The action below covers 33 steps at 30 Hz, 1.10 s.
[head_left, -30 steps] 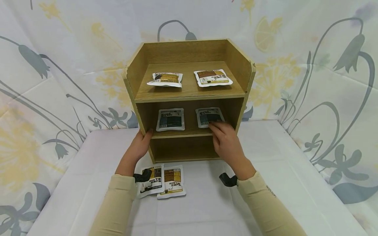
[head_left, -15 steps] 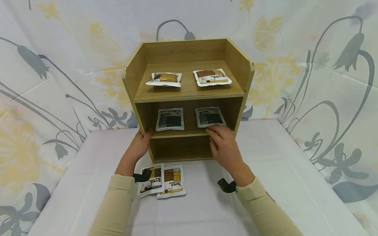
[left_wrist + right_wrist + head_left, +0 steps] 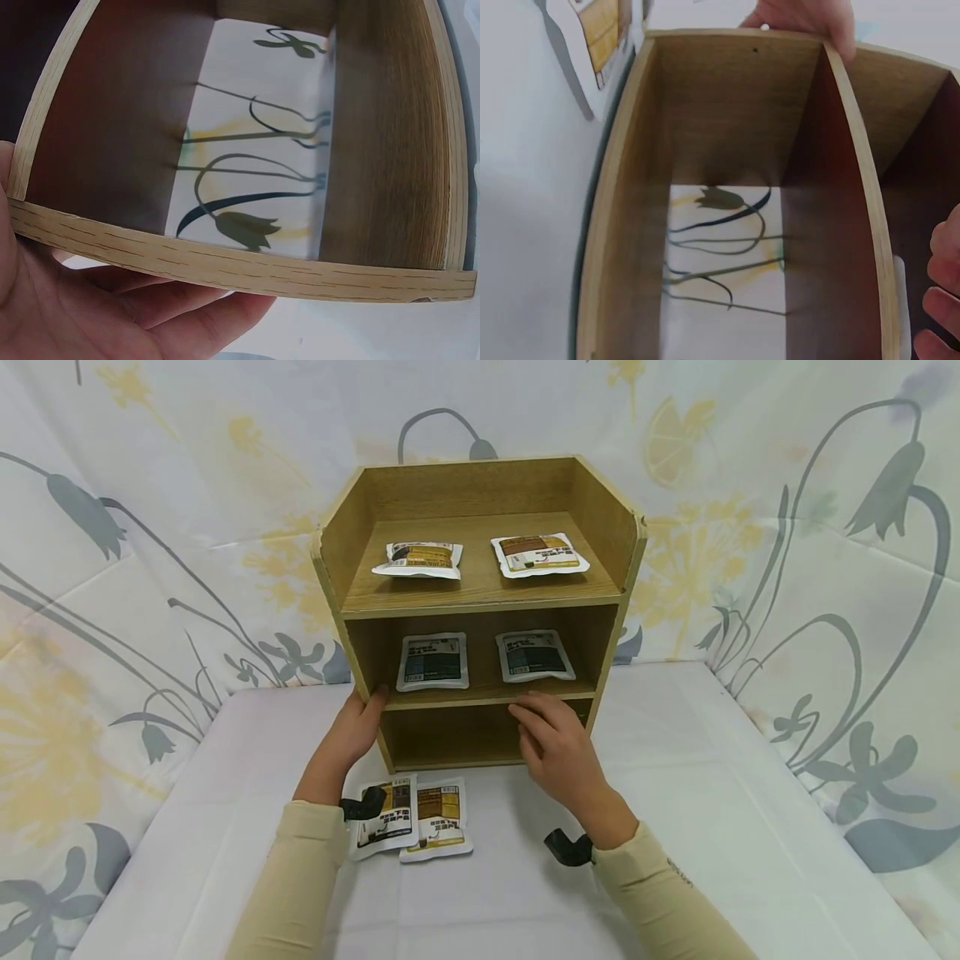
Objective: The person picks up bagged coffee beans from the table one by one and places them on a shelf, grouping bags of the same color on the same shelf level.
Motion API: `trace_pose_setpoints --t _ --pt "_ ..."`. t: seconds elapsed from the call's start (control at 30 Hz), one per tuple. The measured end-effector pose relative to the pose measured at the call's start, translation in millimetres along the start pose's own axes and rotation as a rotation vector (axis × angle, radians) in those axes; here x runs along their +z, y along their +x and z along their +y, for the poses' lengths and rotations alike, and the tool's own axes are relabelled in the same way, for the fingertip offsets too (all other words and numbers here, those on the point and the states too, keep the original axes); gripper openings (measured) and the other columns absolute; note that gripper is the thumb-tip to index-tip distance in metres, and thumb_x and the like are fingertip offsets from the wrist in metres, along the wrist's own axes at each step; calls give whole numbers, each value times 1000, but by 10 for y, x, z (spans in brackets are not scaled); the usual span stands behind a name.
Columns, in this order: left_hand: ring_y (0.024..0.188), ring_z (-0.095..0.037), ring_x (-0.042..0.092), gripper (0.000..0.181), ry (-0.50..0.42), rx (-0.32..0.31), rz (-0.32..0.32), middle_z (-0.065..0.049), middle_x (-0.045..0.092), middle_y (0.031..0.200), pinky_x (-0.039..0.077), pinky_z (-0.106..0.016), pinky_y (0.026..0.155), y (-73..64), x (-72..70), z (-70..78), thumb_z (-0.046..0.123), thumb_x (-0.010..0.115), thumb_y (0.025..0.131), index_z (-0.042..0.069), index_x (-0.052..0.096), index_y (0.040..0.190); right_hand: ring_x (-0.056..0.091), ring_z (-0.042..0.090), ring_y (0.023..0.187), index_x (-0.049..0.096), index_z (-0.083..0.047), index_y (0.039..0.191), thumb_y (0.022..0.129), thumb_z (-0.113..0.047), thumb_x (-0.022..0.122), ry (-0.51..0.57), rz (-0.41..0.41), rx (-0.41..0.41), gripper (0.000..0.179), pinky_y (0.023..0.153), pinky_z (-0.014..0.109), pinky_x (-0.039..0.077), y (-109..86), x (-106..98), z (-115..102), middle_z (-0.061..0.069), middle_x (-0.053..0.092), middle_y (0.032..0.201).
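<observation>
A small wooden shelf unit [image 3: 480,607] stands on the table. My left hand [image 3: 341,743] grips its left side, thumb at the front edge of the middle board and fingers behind the side panel [image 3: 187,262], as the left wrist view shows. My right hand [image 3: 562,756] hovers before the middle board's front edge with relaxed, slightly bent fingers and nothing in them. Above it on the middle board lies a white pouch with a dark green label [image 3: 536,657]. A matching green-labelled pouch [image 3: 432,662] lies to its left.
On the top board are two yellow-brown pouches, a left one [image 3: 422,558] and a right one [image 3: 540,555]. Two more, a left pouch [image 3: 386,816] and an overlapped right pouch [image 3: 437,821], lie on the white tablecloth [image 3: 510,902] before the unit. A floral cloth [image 3: 750,552] hangs behind.
My right hand has drawn back and down from the right green-labelled pouch, which now shows fully. The left hand has kept its grip on the side panel.
</observation>
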<state>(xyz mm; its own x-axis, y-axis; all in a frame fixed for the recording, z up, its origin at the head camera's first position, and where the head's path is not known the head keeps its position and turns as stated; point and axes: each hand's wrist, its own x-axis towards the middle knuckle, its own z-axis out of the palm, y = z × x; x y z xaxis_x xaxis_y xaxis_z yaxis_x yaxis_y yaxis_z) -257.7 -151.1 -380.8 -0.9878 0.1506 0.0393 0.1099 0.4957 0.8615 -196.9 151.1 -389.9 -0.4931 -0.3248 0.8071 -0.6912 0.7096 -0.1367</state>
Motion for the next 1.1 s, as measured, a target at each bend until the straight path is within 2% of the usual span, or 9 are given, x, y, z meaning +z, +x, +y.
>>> trace_pose_setpoints --t 0.2,0.47,0.77,0.9,1.1 --pt "138 -40 37 64 -8 24 -3 -22 29 153 26 -58 114 4 -9 4 45 24 104 13 7 157 59 27 113 70 -1 113 85 -3 68 1 -54 -5 28 94 39 52 -51 49 -90 13 63 118" --pt "137 -40 37 64 -9 35 -1 -24 31 152 26 -57 114 7 -18 -11 43 25 104 9 10 156 62 26 109 71 -3 112 84 -4 71 21 -60 -32 28 90 35 54 -79 102 -209 12 65 116" --pt "134 -40 41 64 -13 14 -1 -24 36 148 29 -57 113 -5 -20 14 45 24 104 8 13 155 62 22 110 70 -5 115 84 -6 70 57 -164 -26 31 92 32 53 -148 189 -353 9 65 118" --pt "135 -40 40 64 -11 17 2 -24 35 148 29 -57 113 -14 -19 5 44 24 104 8 13 155 60 22 114 68 -6 119 85 -9 71 65 -233 -9 35 94 34 52 -184 229 -413 8 63 122" --pt "134 -40 41 64 -13 39 8 -24 36 148 29 -57 113 4 -8 -20 44 25 104 8 13 155 55 22 123 62 -9 129 89 -19 69 61 -416 57 42 99 36 49 -257 291 -511 7 58 131"
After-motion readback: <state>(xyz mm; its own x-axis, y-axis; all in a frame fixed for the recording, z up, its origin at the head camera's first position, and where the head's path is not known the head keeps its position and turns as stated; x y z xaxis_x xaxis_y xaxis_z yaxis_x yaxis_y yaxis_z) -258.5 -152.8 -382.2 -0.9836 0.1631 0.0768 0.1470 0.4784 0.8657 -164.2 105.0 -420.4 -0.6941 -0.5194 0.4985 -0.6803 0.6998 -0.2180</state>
